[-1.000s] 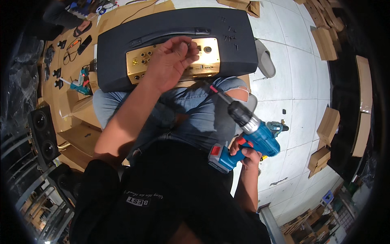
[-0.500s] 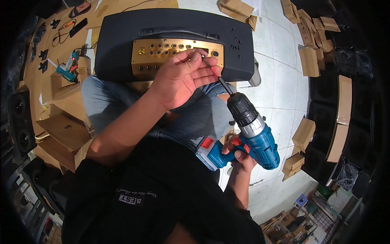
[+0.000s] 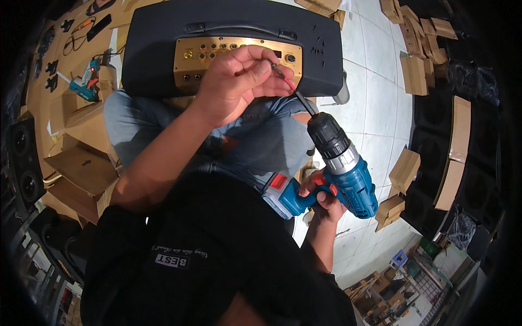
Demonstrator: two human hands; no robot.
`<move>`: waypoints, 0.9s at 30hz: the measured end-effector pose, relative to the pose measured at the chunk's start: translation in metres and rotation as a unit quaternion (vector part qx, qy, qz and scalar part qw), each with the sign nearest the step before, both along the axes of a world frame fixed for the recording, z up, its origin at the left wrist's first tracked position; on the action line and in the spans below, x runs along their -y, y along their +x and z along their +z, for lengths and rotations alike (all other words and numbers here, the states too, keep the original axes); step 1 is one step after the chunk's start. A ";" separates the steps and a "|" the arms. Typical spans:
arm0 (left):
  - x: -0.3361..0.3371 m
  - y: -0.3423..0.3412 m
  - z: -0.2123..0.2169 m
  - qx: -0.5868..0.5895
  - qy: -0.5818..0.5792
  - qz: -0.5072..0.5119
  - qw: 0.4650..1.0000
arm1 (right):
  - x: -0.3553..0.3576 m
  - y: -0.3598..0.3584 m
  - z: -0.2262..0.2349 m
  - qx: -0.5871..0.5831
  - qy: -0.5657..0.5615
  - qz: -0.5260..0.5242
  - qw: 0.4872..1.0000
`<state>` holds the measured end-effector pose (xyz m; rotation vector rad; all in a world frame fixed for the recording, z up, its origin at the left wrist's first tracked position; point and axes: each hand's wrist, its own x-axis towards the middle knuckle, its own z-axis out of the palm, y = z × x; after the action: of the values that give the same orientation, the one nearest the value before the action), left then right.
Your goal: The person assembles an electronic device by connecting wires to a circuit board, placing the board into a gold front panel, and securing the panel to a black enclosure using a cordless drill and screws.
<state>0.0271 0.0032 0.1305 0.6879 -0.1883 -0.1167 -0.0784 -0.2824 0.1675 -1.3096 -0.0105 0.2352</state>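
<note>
My right hand (image 3: 324,200) is wrapped around the handle of a blue cordless drill (image 3: 352,182), a finger at its red trigger. From the black chuck a long screwdriver bit (image 3: 303,100) with a red band points up and left. My left hand (image 3: 242,81) pinches a small dark screw (image 3: 270,63) at the bit's tip, mostly hidden by thumb and fingertips. Just beyond the hands lies a black speaker cabinet (image 3: 155,54) with a carry handle (image 3: 239,26) and a gold control panel (image 3: 187,66) of knobs and sockets. Several loose black screws (image 3: 318,50) lie on its right side.
A hot glue gun (image 3: 87,81) rests by an open cardboard box (image 3: 81,165) on the left. Further back are a phone (image 3: 99,28) and a soldering iron (image 3: 81,26). Small cardboard boxes (image 3: 405,171) stand on the tiled floor (image 3: 375,117) at the right, before dark speakers.
The view has shifted slightly, so the cabinet sits higher and a little left. Both hands keep their grips, with the bit's tip still at my left fingertips.
</note>
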 end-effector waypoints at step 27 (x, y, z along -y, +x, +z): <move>0.007 0.207 -0.060 0.190 0.537 -0.125 0.812 | -0.077 0.257 0.176 0.012 -0.650 0.228 0.725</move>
<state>0.2346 -0.0041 0.0708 1.8318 -0.6240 -0.3527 0.1787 -0.2053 0.3439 -2.7333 -0.2306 0.7294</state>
